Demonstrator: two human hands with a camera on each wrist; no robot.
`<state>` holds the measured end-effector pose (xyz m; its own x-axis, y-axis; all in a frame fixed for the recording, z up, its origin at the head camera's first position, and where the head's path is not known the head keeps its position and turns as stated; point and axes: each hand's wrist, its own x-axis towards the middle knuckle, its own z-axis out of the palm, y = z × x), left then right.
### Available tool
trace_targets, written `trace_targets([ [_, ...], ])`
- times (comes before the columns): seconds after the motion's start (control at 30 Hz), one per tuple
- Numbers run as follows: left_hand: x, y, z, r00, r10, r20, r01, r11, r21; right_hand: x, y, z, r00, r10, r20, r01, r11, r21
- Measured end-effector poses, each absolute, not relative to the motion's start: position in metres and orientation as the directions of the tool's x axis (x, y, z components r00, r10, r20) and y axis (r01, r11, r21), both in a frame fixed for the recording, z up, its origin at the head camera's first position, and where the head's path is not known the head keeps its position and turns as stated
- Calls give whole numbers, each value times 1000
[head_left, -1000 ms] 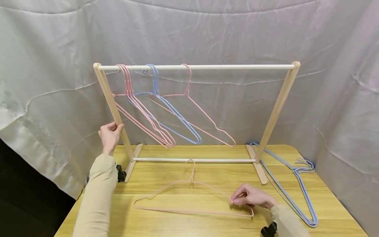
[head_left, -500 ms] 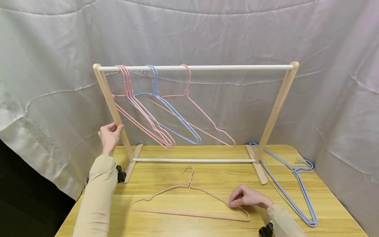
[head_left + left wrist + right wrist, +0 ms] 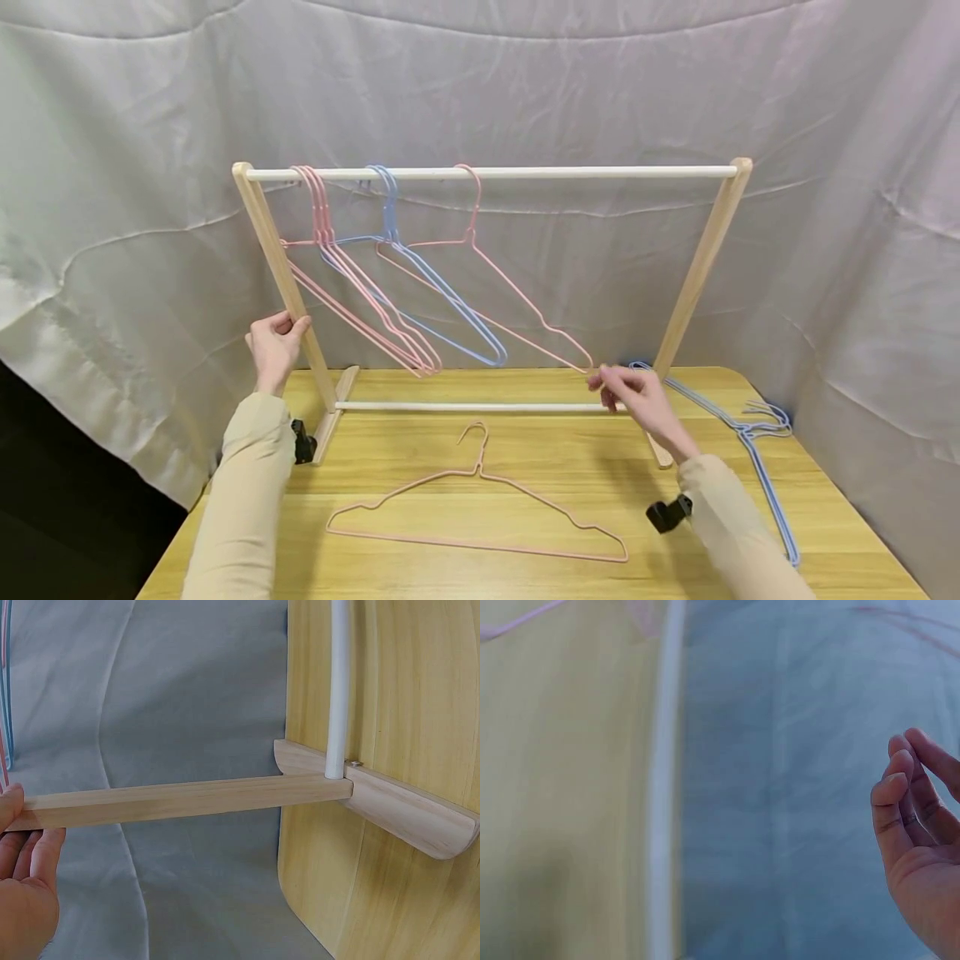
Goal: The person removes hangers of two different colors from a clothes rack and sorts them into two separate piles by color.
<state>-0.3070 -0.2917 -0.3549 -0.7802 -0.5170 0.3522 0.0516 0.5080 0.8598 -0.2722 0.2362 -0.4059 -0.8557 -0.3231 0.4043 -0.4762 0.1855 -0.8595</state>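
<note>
My left hand [image 3: 276,342] grips the left wooden post [image 3: 281,258] of a tabletop clothes rack; in the left wrist view the left hand [image 3: 26,855] has its thumb over the post [image 3: 187,799] and its fingers under it. My right hand [image 3: 626,392] hovers above the rack's lower white rail [image 3: 480,407], fingers loosely bent and holding nothing, right beside the low tip of a pink hanger [image 3: 498,271] that hangs from the top rail [image 3: 570,172]. In the right wrist view the right hand [image 3: 915,817] is bare. A second pink hanger [image 3: 480,543] lies flat on the wooden table [image 3: 540,500].
More pink hangers [image 3: 352,292] and a blue one [image 3: 450,300] hang at the rail's left end. Several blue hangers [image 3: 750,431] lie on the table right of the rack. Grey cloth covers the wall behind. The table's edges run close on the left and right.
My right hand has let go of the pink hanger on the table and risen up and back to the hanging pink hanger's low tip. The left hand has stayed on the post.
</note>
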Motion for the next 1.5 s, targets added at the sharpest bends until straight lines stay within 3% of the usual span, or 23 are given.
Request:
trace_targets([
  [0.13,-305,-292,-355,-775,-523,355,48,512,858,-279,217,-369,-839,-331,431,-479,75,-875],
  [0.37,-304,-293,-356,-773,-521,361,49,518,854,-286,187,-335,-825,-420,377,-442,65,-895],
  [0.6,-305,-292,-356,-779,-516,357,52,514,856,-288,177,-331,-820,-470,327,-370,-1,-929],
  [0.83,-306,-292,-355,-779,-514,359,57,512,857,-290,175,-326,-845,-496,199,-167,-107,-980],
  [1.5,-308,-292,-355,-779,-512,362,57,518,854,-285,171,-324,-874,-464,144,-67,-178,-982],
])
